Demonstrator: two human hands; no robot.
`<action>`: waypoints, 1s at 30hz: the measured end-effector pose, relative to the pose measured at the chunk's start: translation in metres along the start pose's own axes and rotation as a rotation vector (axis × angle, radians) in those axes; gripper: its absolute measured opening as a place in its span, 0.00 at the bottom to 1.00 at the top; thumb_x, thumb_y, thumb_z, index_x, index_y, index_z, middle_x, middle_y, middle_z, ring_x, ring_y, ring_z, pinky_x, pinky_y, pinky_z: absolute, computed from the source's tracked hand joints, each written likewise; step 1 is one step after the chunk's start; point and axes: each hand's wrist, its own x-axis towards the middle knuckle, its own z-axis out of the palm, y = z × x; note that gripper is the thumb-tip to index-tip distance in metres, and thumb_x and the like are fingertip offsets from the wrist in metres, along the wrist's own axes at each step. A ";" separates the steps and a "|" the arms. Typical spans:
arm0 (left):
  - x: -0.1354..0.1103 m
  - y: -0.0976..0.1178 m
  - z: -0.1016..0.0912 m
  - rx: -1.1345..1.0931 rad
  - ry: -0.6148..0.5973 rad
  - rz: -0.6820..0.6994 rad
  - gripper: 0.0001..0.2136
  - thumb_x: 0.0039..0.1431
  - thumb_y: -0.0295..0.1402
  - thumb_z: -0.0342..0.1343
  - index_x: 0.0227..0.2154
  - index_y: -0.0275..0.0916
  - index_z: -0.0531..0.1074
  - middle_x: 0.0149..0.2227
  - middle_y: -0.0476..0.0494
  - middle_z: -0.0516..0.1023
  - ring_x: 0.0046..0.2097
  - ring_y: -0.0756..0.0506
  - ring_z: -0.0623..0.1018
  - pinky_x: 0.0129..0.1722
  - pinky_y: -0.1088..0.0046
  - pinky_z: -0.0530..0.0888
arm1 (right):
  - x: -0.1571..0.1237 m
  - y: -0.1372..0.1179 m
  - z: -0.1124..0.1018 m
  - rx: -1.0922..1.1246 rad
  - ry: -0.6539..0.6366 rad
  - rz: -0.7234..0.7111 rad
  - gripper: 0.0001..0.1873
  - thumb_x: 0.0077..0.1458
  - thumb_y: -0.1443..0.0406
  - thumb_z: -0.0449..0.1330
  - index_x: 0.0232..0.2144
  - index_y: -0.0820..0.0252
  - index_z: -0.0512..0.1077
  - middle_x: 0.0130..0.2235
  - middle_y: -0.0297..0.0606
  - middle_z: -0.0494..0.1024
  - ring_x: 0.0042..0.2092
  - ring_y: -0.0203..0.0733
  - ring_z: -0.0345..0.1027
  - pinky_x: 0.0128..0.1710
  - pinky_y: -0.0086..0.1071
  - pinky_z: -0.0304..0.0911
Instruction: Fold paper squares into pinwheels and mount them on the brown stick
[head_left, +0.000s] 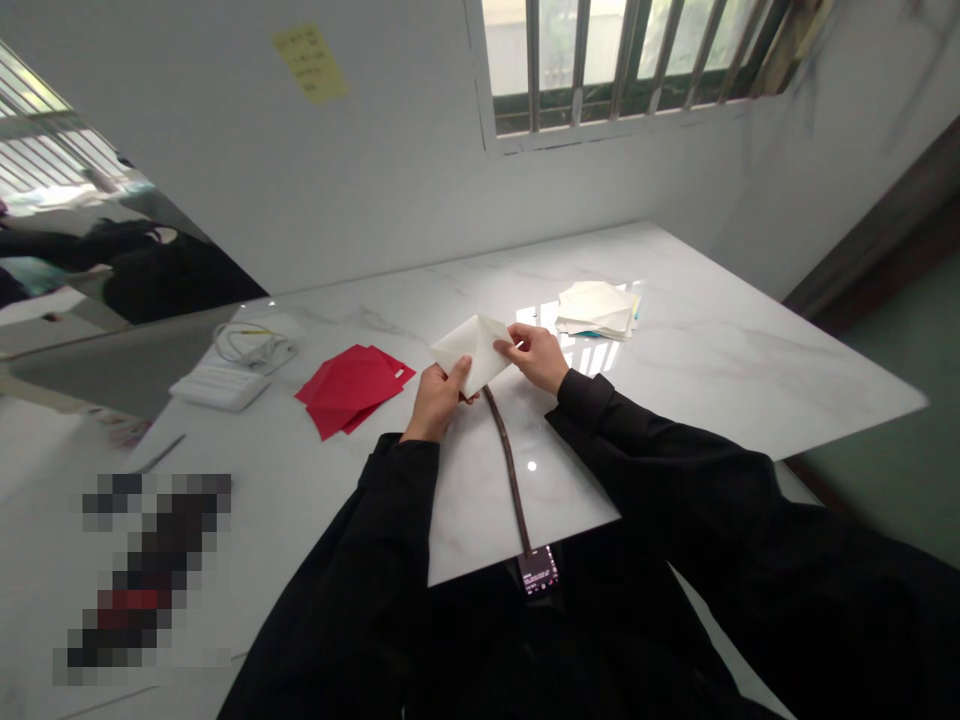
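Item one, in hand: a folded off-white paper piece point(472, 350) with a pointed, envelope-like shape, held up above the middle of a white marble table top point(712, 380). Whether anything sits inside the fold cannot be told.

Left hand point(436, 402): narrow grip on the paper's lower edge, thumb on top. Right hand point(536, 358): narrow pinch on the paper's right corner. Both arms are in long black sleeves.

Item two: a loose fan of red paper sheets point(351, 388) with notched corners, lying flat on the table just left of the left hand.

Item three: a stack of cream folded papers point(596, 310), far right of the hands, with teal and yellow edges showing at its side.

Item four: a white rectangular pad point(217, 387) at the table's left side, just near of a coiled white cable point(251, 343) with a yellow strand.

Item five: a dark brown strap point(510, 470) running from just below the paper towards the near table edge, ending in a small black device point(538, 570) with a lit screen; its text is too small to read.

On the far wall: a yellow sticky note point(310, 62) with writing too small to read, and a barred window point(622, 60).
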 end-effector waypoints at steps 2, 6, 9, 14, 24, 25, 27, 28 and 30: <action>-0.001 0.000 0.000 0.004 0.001 0.005 0.16 0.59 0.44 0.71 0.34 0.34 0.78 0.24 0.44 0.78 0.21 0.47 0.75 0.21 0.74 0.71 | 0.000 -0.001 0.000 -0.012 -0.001 0.004 0.11 0.61 0.55 0.67 0.35 0.57 0.79 0.32 0.33 0.78 0.33 0.39 0.69 0.38 0.32 0.64; -0.002 0.000 0.000 -0.017 0.017 -0.008 0.16 0.56 0.41 0.73 0.38 0.33 0.80 0.28 0.42 0.80 0.24 0.46 0.76 0.23 0.73 0.72 | 0.000 0.001 0.001 0.009 0.008 0.005 0.13 0.61 0.53 0.67 0.37 0.56 0.79 0.33 0.34 0.78 0.33 0.39 0.69 0.39 0.32 0.64; -0.003 0.000 -0.001 0.021 0.011 -0.016 0.17 0.55 0.43 0.73 0.36 0.33 0.80 0.28 0.42 0.80 0.25 0.46 0.75 0.23 0.73 0.71 | 0.002 0.005 0.002 0.076 0.026 0.008 0.19 0.63 0.48 0.65 0.42 0.57 0.80 0.36 0.35 0.79 0.35 0.40 0.70 0.39 0.33 0.64; -0.004 0.001 -0.003 0.113 -0.024 -0.003 0.21 0.52 0.47 0.74 0.36 0.32 0.82 0.29 0.41 0.82 0.26 0.46 0.75 0.23 0.75 0.68 | 0.007 0.010 -0.002 0.052 0.098 0.043 0.21 0.64 0.48 0.63 0.45 0.56 0.83 0.33 0.35 0.77 0.36 0.42 0.70 0.40 0.34 0.65; -0.007 0.014 -0.009 0.202 -0.046 0.032 0.16 0.52 0.43 0.71 0.35 0.34 0.82 0.34 0.40 0.85 0.34 0.41 0.81 0.31 0.71 0.76 | 0.008 0.006 -0.007 0.365 -0.165 0.111 0.21 0.56 0.60 0.64 0.51 0.57 0.82 0.44 0.40 0.84 0.39 0.42 0.73 0.34 0.31 0.67; -0.007 0.014 -0.009 0.196 -0.054 0.016 0.16 0.53 0.43 0.71 0.35 0.34 0.82 0.32 0.40 0.83 0.31 0.42 0.80 0.28 0.72 0.75 | 0.008 0.005 -0.007 0.345 -0.157 0.116 0.19 0.57 0.58 0.65 0.48 0.58 0.83 0.42 0.40 0.84 0.38 0.42 0.73 0.33 0.31 0.66; -0.006 0.014 -0.009 0.166 -0.068 -0.007 0.16 0.53 0.43 0.70 0.35 0.34 0.80 0.30 0.42 0.82 0.27 0.45 0.77 0.24 0.73 0.73 | 0.008 0.006 -0.006 0.317 -0.110 0.118 0.17 0.56 0.56 0.67 0.43 0.60 0.84 0.40 0.40 0.84 0.38 0.41 0.72 0.33 0.30 0.65; -0.006 0.013 -0.008 0.141 -0.072 -0.012 0.16 0.53 0.42 0.70 0.36 0.33 0.80 0.31 0.42 0.81 0.26 0.46 0.77 0.23 0.74 0.72 | 0.009 0.007 -0.006 0.319 -0.082 0.120 0.16 0.55 0.57 0.67 0.42 0.61 0.84 0.41 0.40 0.84 0.38 0.40 0.72 0.34 0.30 0.66; -0.005 0.014 -0.007 0.080 -0.079 -0.025 0.18 0.54 0.41 0.71 0.42 0.34 0.79 0.33 0.42 0.82 0.26 0.47 0.77 0.24 0.75 0.74 | 0.010 0.009 -0.005 0.347 -0.027 0.146 0.14 0.54 0.61 0.67 0.41 0.61 0.84 0.41 0.40 0.85 0.38 0.39 0.72 0.35 0.29 0.67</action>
